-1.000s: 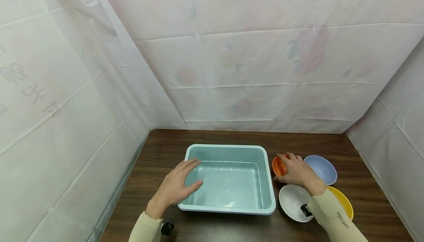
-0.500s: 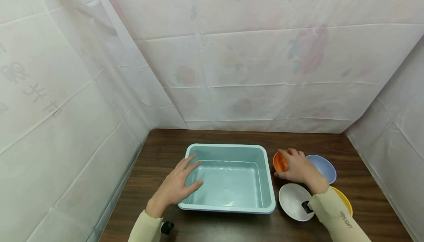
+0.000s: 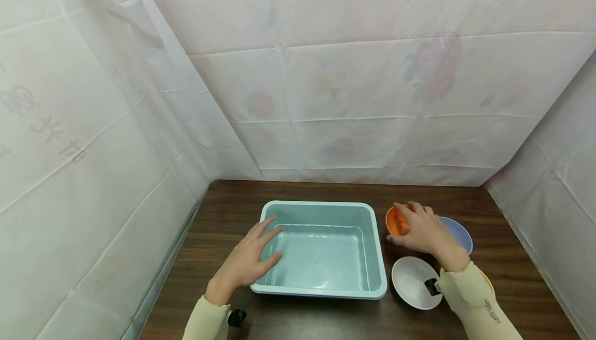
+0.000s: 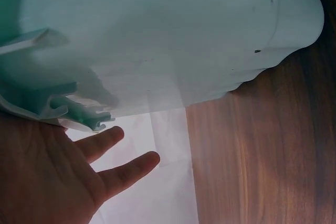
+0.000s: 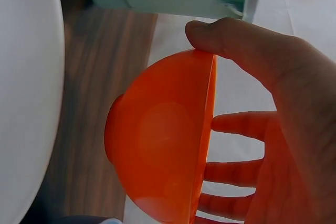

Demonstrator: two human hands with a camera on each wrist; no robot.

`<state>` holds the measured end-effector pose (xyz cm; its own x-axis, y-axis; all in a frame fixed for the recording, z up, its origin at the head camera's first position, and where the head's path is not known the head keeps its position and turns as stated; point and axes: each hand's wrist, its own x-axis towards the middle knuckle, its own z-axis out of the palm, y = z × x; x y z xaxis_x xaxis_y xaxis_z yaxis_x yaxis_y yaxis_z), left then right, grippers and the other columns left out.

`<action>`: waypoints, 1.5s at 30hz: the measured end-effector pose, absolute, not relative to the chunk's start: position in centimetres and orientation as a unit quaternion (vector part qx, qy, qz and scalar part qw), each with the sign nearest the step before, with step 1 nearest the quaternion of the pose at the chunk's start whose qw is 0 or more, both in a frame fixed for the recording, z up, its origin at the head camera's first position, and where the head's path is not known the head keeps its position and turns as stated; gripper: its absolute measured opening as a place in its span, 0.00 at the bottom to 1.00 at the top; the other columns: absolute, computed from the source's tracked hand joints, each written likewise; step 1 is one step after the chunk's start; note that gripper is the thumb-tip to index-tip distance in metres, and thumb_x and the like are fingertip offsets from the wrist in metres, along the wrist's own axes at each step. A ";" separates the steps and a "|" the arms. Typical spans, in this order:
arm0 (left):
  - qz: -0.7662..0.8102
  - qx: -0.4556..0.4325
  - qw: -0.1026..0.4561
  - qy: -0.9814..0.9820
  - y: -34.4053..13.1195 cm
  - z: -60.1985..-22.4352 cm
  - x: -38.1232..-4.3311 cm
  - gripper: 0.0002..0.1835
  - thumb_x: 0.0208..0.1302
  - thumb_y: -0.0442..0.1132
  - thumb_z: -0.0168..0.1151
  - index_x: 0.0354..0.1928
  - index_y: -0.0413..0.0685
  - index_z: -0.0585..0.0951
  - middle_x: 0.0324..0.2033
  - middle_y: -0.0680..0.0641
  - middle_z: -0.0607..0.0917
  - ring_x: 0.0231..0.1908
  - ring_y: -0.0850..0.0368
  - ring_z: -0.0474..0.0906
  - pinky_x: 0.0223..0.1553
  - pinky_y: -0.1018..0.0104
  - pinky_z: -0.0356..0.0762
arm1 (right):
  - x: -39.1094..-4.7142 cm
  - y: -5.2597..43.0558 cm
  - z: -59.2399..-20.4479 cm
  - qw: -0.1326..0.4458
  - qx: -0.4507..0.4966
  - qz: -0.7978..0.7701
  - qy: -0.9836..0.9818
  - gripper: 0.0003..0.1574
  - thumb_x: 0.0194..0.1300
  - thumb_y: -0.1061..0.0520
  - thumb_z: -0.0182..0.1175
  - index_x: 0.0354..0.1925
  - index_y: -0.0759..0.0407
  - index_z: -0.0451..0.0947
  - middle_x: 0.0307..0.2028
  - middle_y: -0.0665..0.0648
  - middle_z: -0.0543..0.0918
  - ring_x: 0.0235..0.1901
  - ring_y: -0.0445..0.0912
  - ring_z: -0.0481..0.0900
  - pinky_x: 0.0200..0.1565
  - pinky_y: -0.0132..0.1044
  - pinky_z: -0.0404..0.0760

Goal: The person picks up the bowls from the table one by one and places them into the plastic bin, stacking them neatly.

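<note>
My right hand (image 3: 426, 231) grips an orange bowl (image 3: 396, 222) by its rim, right of a pale green plastic basin (image 3: 321, 294). In the right wrist view the thumb presses one side of the orange bowl's (image 5: 160, 135) rim, while the other fingers spread along the rim; the bowl looks raised off the tabletop. My left hand (image 3: 244, 262) is at the basin's left side with fingers spread and extended. The left wrist view has the basin's outer wall (image 4: 147, 40) close above the left hand (image 4: 47, 177); part of that hand is hidden behind the rim.
A white bowl (image 3: 408, 280) stands just right of the basin. Behind the right forearm are a blue bowl (image 3: 461, 234) and a partly hidden yellow bowl (image 3: 486, 279). White sheets (image 3: 354, 143) hang around the dark wooden table (image 3: 223, 200).
The right hand and the orange bowl have shifted slightly away from me and to the right, apparently rising. The left hand has barely moved.
</note>
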<state>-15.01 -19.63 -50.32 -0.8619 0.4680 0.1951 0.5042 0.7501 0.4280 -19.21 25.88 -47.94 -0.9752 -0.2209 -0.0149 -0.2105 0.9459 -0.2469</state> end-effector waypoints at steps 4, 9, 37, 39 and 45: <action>-0.241 -0.261 0.037 -0.934 -19.6 -50.4 -15.0 0.31 0.74 0.57 0.59 0.74 0.60 0.72 0.79 0.45 0.61 0.77 0.41 0.60 0.60 0.35 0.75 | -19.0 25.9 -47.3 0.018 -0.109 -0.121 0.986 0.58 0.56 0.29 0.71 0.74 0.57 0.67 0.66 0.75 0.70 0.58 0.74 0.71 0.53 0.72 0.74; -0.243 -0.259 0.033 -0.934 -19.6 -50.3 -15.0 0.30 0.73 0.57 0.60 0.75 0.61 0.72 0.79 0.45 0.61 0.77 0.41 0.60 0.60 0.35 0.75 | -18.9 25.9 -46.4 0.015 -0.111 -0.119 0.987 0.59 0.56 0.27 0.70 0.75 0.56 0.66 0.67 0.75 0.69 0.59 0.74 0.70 0.55 0.72 0.73; -0.247 -0.250 0.037 -0.935 -19.6 -50.4 -14.9 0.30 0.73 0.56 0.60 0.73 0.60 0.73 0.79 0.46 0.62 0.77 0.30 0.54 0.65 0.27 0.65 | -18.0 24.6 -42.8 -0.002 -0.119 -0.109 0.987 0.57 0.58 0.29 0.69 0.76 0.53 0.65 0.65 0.75 0.69 0.58 0.72 0.70 0.52 0.67 0.74; -0.248 -0.250 0.036 -0.935 -19.6 -50.4 -14.9 0.30 0.73 0.56 0.60 0.73 0.59 0.73 0.79 0.46 0.62 0.77 0.30 0.54 0.65 0.26 0.65 | -18.1 24.5 -42.6 -0.008 -0.122 -0.106 0.987 0.56 0.57 0.30 0.69 0.76 0.53 0.66 0.64 0.74 0.69 0.57 0.72 0.70 0.53 0.68 0.73; -0.248 -0.251 0.035 -0.935 -19.6 -50.4 -14.9 0.30 0.73 0.56 0.60 0.73 0.59 0.74 0.78 0.45 0.63 0.77 0.30 0.54 0.65 0.26 0.65 | -18.2 24.1 -41.7 -0.025 -0.134 -0.096 0.986 0.56 0.56 0.31 0.69 0.75 0.54 0.68 0.64 0.74 0.70 0.56 0.72 0.71 0.53 0.69 0.73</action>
<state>-14.90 -19.57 -50.36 -0.8716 0.4516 0.1906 0.4868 0.7513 0.4456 -18.23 24.12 -41.73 -0.9630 -0.2589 0.0744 -0.2684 0.9457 -0.1832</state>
